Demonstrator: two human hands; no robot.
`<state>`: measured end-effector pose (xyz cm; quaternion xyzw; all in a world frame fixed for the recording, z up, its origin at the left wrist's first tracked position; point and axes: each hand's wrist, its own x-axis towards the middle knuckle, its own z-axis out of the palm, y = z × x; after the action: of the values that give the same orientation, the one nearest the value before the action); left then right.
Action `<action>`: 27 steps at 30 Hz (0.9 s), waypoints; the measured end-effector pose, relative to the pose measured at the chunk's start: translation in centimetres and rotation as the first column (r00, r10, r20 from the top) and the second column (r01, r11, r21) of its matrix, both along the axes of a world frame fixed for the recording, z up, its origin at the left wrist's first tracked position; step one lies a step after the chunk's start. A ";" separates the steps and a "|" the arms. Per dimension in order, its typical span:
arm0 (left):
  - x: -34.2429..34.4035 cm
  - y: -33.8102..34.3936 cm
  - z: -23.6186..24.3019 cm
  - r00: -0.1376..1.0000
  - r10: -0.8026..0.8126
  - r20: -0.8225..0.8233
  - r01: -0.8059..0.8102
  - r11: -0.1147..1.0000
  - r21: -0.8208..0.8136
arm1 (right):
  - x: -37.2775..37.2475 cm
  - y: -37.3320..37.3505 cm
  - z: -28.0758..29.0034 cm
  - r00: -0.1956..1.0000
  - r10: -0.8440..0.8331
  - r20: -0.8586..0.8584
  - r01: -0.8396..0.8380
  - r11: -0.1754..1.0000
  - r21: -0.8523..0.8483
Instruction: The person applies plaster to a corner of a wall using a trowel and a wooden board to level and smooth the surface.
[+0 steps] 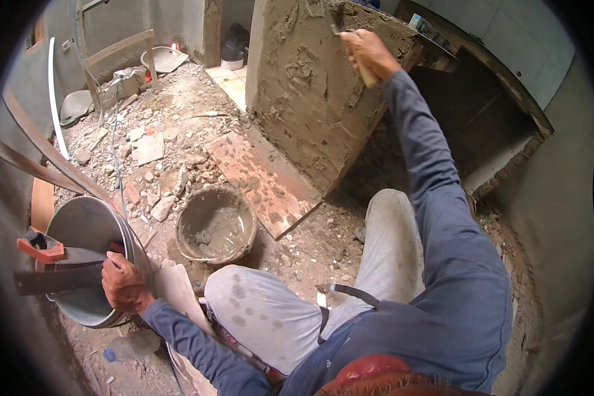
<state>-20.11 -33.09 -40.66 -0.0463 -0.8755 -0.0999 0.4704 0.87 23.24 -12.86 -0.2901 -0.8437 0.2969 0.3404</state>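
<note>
The right hand (368, 54) was wrapped firmly around the wooden handle of a trowel (368, 78), its metal end up against the top of the mortar-coated wall section (310, 92). Good work there called for a slightly tilted blade, firm even pressure and long strokes, since the coat showed ridges and a rough raised patch. Near the top edge, a lighter touch seemed wise, lest wet mortar drag away from the corner. The left hand (124, 284) had its fingers curled at the rim of the large bucket (80, 221), beside a red-handled saw (41, 247); I could not tell whether they closed on rim or blade. A steady lean there would have helped the outstretched right arm. The mortar pail (183, 247) sat near the knees, and the spattered board (261, 181) lay along the wall's foot, well placed for catching droppings.
</note>
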 end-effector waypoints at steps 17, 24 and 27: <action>-0.5 -0.6 0.0 0.998 -0.003 -0.063 0.002 1.000 -0.016 | 8.5 -12.3 10.6 0.916 0.068 0.396 -0.177 0.953 0.246; -0.7 -0.5 -0.5 1.000 -0.015 -0.018 0.015 1.000 0.003 | 6.5 -9.3 9.3 0.923 0.303 0.236 -0.251 0.941 -0.227; -0.8 0.2 -0.7 0.997 -0.050 -0.056 0.052 0.998 0.031 | 8.0 -4.7 10.5 0.994 -0.017 0.106 0.023 0.998 -0.056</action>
<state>-20.95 -32.92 -41.32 -0.0638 -0.8591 -0.1249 0.4922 8.87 18.56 -2.31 -0.3236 -0.8486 0.3017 0.2900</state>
